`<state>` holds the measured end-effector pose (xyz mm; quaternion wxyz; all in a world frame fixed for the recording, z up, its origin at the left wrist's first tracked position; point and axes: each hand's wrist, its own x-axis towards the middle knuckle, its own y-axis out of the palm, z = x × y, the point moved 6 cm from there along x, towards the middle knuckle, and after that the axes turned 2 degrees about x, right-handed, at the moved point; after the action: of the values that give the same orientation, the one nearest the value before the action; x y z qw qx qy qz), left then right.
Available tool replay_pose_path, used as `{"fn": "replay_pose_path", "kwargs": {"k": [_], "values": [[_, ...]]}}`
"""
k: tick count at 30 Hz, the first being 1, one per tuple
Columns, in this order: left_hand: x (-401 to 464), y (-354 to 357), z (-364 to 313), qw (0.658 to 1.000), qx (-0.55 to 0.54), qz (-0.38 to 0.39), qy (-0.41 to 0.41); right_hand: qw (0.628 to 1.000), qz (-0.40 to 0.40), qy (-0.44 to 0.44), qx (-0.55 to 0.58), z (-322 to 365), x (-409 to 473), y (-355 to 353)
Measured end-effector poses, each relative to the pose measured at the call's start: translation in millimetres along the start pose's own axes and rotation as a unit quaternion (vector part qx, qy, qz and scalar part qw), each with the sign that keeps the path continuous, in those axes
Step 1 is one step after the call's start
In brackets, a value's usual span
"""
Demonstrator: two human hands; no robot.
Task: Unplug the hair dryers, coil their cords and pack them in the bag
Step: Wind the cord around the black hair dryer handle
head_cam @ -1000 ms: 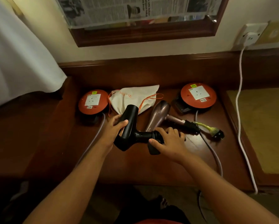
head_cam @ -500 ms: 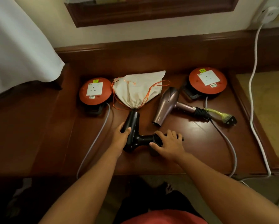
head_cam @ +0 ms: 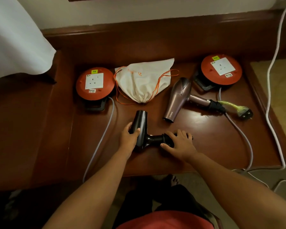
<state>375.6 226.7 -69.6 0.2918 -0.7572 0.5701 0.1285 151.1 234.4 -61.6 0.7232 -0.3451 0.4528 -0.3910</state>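
Note:
A black hair dryer lies on the wooden table, nozzle pointing away from me. My left hand grips its barrel. My right hand covers the coiled black cord at the end of its handle, fingers curled over it. A mauve hair dryer lies to the right, its cord coiled at the handle and its plug wrapped in yellow-green film. A cream drawstring bag with orange cords lies shut at the back, between the two dryers.
Two orange extension reels with sockets stand left and right of the bag, grey cables trailing off the table's front edge. A white cable runs down the right side. White cloth hangs at the upper left.
The black dryer has been lowered from mid-air flat onto the table, nearer the front edge. Both hands stayed on it. The view tilted downward.

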Motion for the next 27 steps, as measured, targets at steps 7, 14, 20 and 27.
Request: {"fn": "replay_pose_path", "kwargs": {"k": [7, 14, 20, 27], "values": [[5, 3, -7, 1.0, 0.024, 0.008, 0.017, 0.999, 0.004, 0.009, 0.035, -4, 2, 6], [5, 6, -7, 0.999, 0.033, 0.014, 0.013, 0.999, -0.017, 0.0, 0.048, -4, 2, 7], [3, 7, -8, 0.999, 0.053, 0.006, 0.011, 0.998, -0.012, -0.005, 0.059, -3, 2, 5], [-4, 8, -16, 0.993, 0.113, 0.033, 0.031, 0.997, -0.017, -0.013, 0.072, 2, -3, -1]]}}
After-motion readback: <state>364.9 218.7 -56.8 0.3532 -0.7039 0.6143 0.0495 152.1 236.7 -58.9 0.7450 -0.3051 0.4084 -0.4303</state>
